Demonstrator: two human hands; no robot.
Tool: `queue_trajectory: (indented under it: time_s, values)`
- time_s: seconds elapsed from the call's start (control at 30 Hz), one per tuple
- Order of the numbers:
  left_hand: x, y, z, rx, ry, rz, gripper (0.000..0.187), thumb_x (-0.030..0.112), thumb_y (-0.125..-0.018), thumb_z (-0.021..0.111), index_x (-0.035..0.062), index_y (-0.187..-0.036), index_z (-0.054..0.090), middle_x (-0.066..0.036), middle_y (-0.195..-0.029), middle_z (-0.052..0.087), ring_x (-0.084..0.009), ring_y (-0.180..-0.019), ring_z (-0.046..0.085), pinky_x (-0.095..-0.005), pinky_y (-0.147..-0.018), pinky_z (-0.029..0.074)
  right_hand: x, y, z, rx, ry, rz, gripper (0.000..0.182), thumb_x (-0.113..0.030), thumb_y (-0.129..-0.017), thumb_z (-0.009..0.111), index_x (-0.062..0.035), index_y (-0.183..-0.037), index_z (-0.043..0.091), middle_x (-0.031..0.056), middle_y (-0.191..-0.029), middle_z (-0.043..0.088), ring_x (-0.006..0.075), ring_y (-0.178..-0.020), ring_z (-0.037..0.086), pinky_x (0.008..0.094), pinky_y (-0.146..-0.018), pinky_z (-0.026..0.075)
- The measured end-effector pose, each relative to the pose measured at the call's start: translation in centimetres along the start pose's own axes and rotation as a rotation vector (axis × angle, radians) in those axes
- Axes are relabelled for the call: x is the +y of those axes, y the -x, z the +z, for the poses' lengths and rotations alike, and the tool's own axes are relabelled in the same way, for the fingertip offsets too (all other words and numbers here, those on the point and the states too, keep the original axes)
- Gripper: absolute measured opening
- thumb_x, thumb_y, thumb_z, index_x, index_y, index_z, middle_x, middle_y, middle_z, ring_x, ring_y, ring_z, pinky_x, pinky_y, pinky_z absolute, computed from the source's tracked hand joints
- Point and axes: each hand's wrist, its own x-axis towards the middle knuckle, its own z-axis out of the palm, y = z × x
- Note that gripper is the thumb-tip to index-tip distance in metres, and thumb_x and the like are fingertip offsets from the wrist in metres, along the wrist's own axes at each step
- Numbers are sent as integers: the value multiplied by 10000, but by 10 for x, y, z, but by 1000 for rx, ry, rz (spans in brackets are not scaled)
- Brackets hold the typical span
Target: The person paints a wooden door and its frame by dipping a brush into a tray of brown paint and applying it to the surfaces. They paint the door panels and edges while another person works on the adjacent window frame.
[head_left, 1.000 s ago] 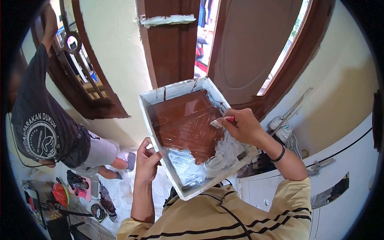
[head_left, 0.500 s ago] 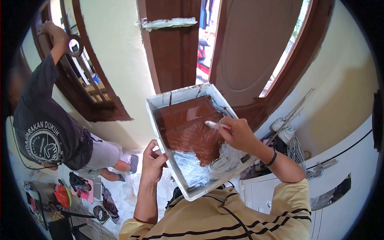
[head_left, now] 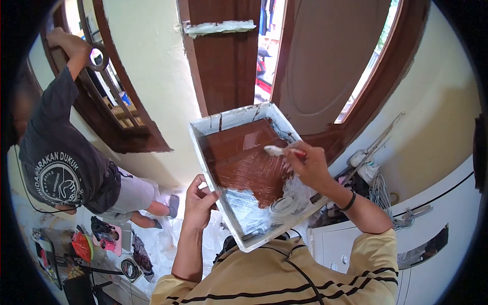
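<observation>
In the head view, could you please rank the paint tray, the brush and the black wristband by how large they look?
1. Paint tray, by far the largest.
2. Brush in the right hand, partly hidden.
3. Black wristband, close to the brush; ranking unsure.

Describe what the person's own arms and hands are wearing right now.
Both hands are bare, no gloves. The right hand has a black band at the wrist. The left hand and its forearm carry nothing. Short yellow sleeves with thin black stripes end above the elbows.
</observation>
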Motion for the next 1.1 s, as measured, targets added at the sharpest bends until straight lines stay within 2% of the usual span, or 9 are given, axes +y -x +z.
queue_trajectory:
  time_s: [0.1, 0.27, 0.33, 0.43, 0.5, 0.67, 0.9, 1.0, 1.1]
  values:
    - [4, 2, 3, 6, -41, -4, 301, -8, -787, 630, 90, -1033, 487, -50, -816, 677, -73, -597, 589, -185, -471, 444, -8, 11, 8, -127, 110, -109, 152, -107, -923, 591, 40, -916, 628, 65, -727, 650, 116, -624, 639, 240, -562, 510]
    - [3, 1, 0, -18, -32, -3, 302, 1, -785, 635, 92, -1031, 485, -47, -812, 675, -70, -606, 588, -190, -476, 446, -22, 11, 6, -276, -312, 62, 151, -118, -921, 589, 31, -915, 615, 102, -751, 645, 156, -647, 656, 259, -561, 533]
    - [5, 1, 1, -32, -36, -14, 301, -8, -776, 628, 84, -1027, 487, -47, -823, 671, -74, -614, 588, -187, -480, 442, -20, -11, 2, -236, -503, 102, 181, -155, -915, 608, 25, -908, 613, 108, -739, 639, 171, -630, 659, 258, -528, 523]
    - [9, -4, 2, -57, -74, -46, 305, -31, -757, 613, 66, -1020, 491, -50, -844, 662, -86, -634, 593, -184, -501, 438, -17, -58, -9, -367, -610, 91, 173, -134, -929, 579, 39, -910, 587, 118, -718, 623, 185, -612, 646, 276, -557, 548]
    - [12, -5, 1, -83, -108, -83, 312, -31, -754, 616, 62, -1025, 492, -53, -840, 662, -94, -646, 599, -190, -530, 448, -13, -85, -3, -438, -602, 199, 173, -125, -920, 580, 45, -887, 582, 126, -708, 618, 198, -595, 642, 278, -536, 539]
    - [4, -8, -3, -87, -87, -49, 291, 40, -777, 661, 97, -1018, 508, -14, -777, 667, -53, -607, 568, -183, -468, 416, 3, -112, 34, -503, -623, 340, 125, -64, -862, 560, 58, -835, 572, 141, -680, 608, 211, -542, 623, 270, -454, 489]
    - [6, -11, -2, -87, -46, -36, 304, 35, -782, 664, 90, -1038, 509, -21, -782, 668, -58, -608, 574, -182, -475, 424, 23, -105, 13, -479, -507, 418, 175, -104, -836, 580, 53, -759, 578, 133, -630, 599, 207, -469, 606, 274, -376, 448]
    - [9, -11, -2, -88, -33, -63, 339, -50, -750, 606, 44, -1058, 498, -70, -876, 670, -119, -744, 620, -249, -716, 474, 19, -94, -4, -474, -421, 427, 146, -95, -821, 564, 39, -765, 583, 114, -613, 597, 186, -453, 594, 261, -365, 427]
    - [11, -12, -1, -94, -39, -77, 337, -48, -749, 612, 44, -1053, 499, -71, -877, 670, -118, -754, 618, -252, -724, 471, 6, -83, -22, -500, -315, 392, 134, -92, -811, 555, 27, -756, 586, 97, -600, 588, 164, -445, 582, 256, -366, 418]
